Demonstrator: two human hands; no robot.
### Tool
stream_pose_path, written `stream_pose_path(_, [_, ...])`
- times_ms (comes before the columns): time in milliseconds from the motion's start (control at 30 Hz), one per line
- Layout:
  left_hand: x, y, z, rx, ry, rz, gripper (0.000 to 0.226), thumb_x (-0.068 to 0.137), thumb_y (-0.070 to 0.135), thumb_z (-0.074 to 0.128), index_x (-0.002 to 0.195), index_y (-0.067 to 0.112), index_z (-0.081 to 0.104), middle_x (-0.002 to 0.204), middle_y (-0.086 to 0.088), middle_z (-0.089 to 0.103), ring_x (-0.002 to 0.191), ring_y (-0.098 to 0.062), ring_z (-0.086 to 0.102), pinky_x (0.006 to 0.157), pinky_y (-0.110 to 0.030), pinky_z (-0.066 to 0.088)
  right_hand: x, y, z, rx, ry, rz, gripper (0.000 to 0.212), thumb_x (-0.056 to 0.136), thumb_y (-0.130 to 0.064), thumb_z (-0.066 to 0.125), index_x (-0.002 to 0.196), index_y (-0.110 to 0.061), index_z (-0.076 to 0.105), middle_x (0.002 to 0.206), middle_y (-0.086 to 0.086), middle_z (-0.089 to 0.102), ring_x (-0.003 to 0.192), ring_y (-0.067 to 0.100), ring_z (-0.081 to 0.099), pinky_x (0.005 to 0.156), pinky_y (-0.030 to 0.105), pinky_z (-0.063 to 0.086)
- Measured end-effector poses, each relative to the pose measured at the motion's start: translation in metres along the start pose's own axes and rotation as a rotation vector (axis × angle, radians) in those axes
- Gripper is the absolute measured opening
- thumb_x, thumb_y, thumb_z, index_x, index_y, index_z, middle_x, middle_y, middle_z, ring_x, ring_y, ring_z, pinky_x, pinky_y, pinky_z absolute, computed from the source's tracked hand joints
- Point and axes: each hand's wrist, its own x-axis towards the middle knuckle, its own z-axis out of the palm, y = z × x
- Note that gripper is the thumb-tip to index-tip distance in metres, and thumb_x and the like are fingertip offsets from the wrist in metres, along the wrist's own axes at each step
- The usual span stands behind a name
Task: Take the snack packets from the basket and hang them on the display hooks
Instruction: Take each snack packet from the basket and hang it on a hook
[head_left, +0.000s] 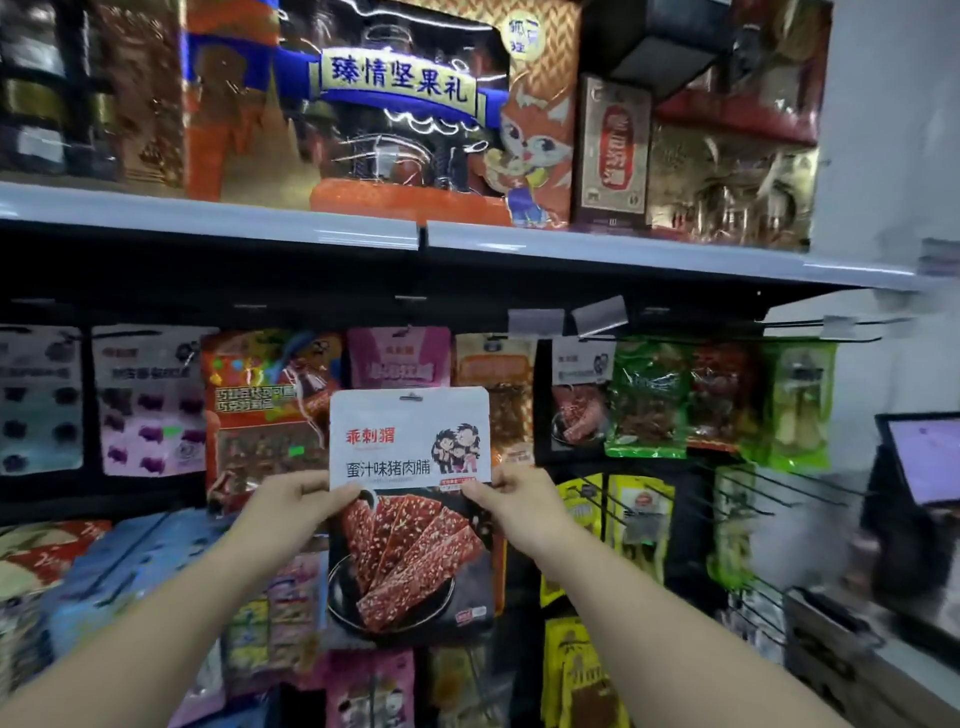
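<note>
A white-topped snack packet (410, 499) with red meat slices pictured on its dark lower half is held upright in front of the display wall. My left hand (291, 506) pinches its left edge and my right hand (519, 501) pinches its right edge, both at mid height. The hang slot at the packet's top sits in front of a pink hanging packet (397, 356). A matching packet (579, 395) hangs on a hook further right. No basket is in view.
Rows of hanging snack packets cover the wall behind. Bare black hooks (779, 486) stick out at the right. Above runs a grey shelf (623, 249) with gift boxes (395, 104). A screen (924, 457) stands on a counter at far right.
</note>
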Motion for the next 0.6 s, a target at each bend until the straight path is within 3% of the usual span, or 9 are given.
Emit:
stream_pose_path(100, [0.01,0.011,0.046,0.005,0.015,-0.023,0.013,0.09,0.023,0.065,0.088,0.014,0.075,0.089,0.001,0.075,0.088,-0.021,0.068,0.065,-0.027,0.051,0.013,0.016,-0.042,-0.022,-0.011,0.008,0.011,0.088,-0.022,0.067,0.087,-0.012,0.07,0.086,0.0,0.071,0.077,0.013,0.062,0.068,0.025,0.05])
stream_pose_path(167, [0.019,0.016,0.074,0.001,0.027,-0.035,0.015,0.089,0.025,0.067,0.082,0.014,0.076,0.088,-0.004,0.075,0.084,-0.023,0.068,0.068,-0.03,0.051,0.024,0.027,-0.07,-0.052,-0.01,0.021,0.015,0.086,-0.026,0.069,0.087,-0.011,0.073,0.088,0.003,0.073,0.076,0.015,0.062,0.072,0.037,0.052])
stream_pose_path(267, [0.031,0.018,0.117,0.016,0.026,-0.028,0.016,0.087,0.028,0.069,0.076,0.02,0.078,0.081,-0.002,0.076,0.077,-0.021,0.066,0.073,-0.033,0.048,0.037,0.039,-0.11,-0.046,-0.008,0.045,0.018,0.087,-0.025,0.068,0.072,-0.017,0.066,0.071,-0.003,0.065,0.063,0.009,0.053,0.057,0.026,0.043])
stream_pose_path(367, [0.038,0.028,0.158,-0.042,0.034,-0.015,0.012,0.089,0.018,0.067,0.081,0.017,0.076,0.085,0.004,0.076,0.083,-0.018,0.068,0.074,-0.031,0.053,0.047,0.051,-0.145,-0.045,0.024,0.053,0.024,0.087,-0.027,0.068,0.08,-0.004,0.066,0.077,0.005,0.065,0.068,0.014,0.054,0.061,0.027,0.039])
stream_pose_path(433, [0.044,0.037,0.181,-0.074,0.025,-0.032,0.012,0.091,0.017,0.065,0.085,0.011,0.074,0.087,-0.004,0.075,0.08,-0.022,0.066,0.068,-0.028,0.054,0.051,0.059,-0.162,-0.012,0.047,0.051,0.022,0.087,-0.027,0.068,0.079,-0.006,0.066,0.084,0.011,0.07,0.072,0.016,0.057,0.063,0.029,0.041])
stream_pose_path(500, [0.055,0.041,0.198,-0.084,0.016,-0.032,0.014,0.091,0.019,0.065,0.084,0.012,0.075,0.086,-0.01,0.075,0.078,-0.027,0.064,0.068,-0.037,0.054,0.059,0.068,-0.178,0.006,0.077,0.043,0.024,0.087,-0.027,0.068,0.086,-0.003,0.068,0.093,0.017,0.071,0.074,0.018,0.058,0.065,0.03,0.042])
stream_pose_path(600, [0.071,0.046,0.223,-0.084,-0.002,-0.007,0.015,0.091,0.022,0.065,0.082,0.016,0.076,0.084,-0.006,0.076,0.081,-0.028,0.067,0.072,-0.041,0.054,0.072,0.08,-0.203,0.019,0.087,0.014,0.023,0.089,-0.025,0.066,0.088,-0.002,0.067,0.08,0.009,0.068,0.065,0.013,0.053,0.055,0.018,0.04])
